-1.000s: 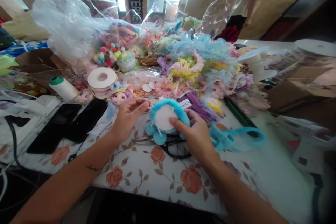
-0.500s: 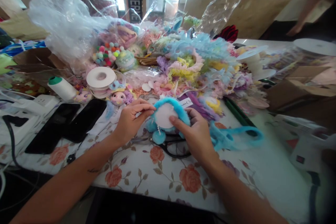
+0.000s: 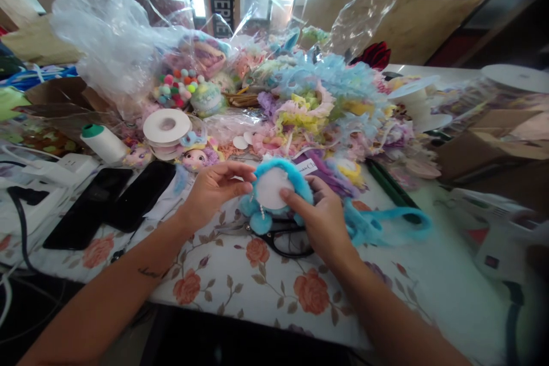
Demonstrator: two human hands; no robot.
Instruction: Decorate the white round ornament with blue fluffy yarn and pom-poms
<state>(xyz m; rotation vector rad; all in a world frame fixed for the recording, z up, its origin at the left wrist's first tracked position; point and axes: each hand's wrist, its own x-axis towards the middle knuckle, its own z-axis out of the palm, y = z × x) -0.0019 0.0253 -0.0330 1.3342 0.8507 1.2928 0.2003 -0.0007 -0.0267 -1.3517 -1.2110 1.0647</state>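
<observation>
My right hand (image 3: 323,211) holds a round white disc (image 3: 270,189) edged with fluffy blue trim, its thumb on the disc's face and fingers behind. From the disc's lower edge hang blue pom-poms (image 3: 261,223) and a short string of white beads. At the left rim is my left hand (image 3: 218,189), thumb and fingertips brought close together in a pinch; whatever lies between them is too small to make out. Black-handled scissors (image 3: 291,250) lie on the flowered cloth beneath the disc. A strip of blue fluffy trim (image 3: 386,224) rests to the right of my right hand.
Ruffled lace, doll pieces and plastic wrap are heaped (image 3: 309,91) at the back. Two black phones (image 3: 86,211), a ribbon spool (image 3: 166,126) and a thread cone (image 3: 103,143) stand left. A white glue gun (image 3: 493,234) and a cardboard box (image 3: 480,143) sit right.
My left fingertips have drawn slightly back from the disc's left rim. My right hand keeps its hold. The person's arm at the upper right is out of view.
</observation>
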